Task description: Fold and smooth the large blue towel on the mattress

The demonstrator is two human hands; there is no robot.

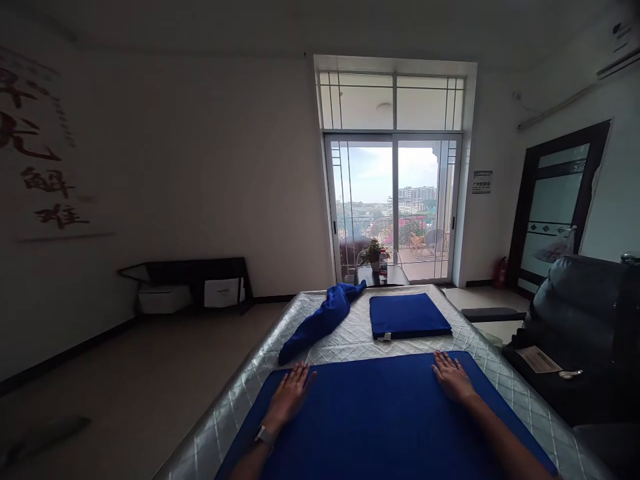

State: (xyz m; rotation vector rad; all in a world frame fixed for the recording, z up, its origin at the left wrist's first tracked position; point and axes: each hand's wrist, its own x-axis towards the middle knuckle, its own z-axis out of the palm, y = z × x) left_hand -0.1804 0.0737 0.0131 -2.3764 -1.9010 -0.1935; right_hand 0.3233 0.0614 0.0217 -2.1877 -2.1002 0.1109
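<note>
Spreading across the frame's lower centre, the blue cloth [370,420] has its far edge crosswise; cropped below, its long axis is unclear. Left hand [290,395] and right hand [454,380] rest on it, flattened, gripping nothing.

Dim white walls [210,167] meet a beige floor [200,353]; sliding glass doors [394,207] glow bright.

Smooth matt cloth sheet [375,420], glossy quilted cover [233,407], shiny leather-look armchair [575,300]
</note>
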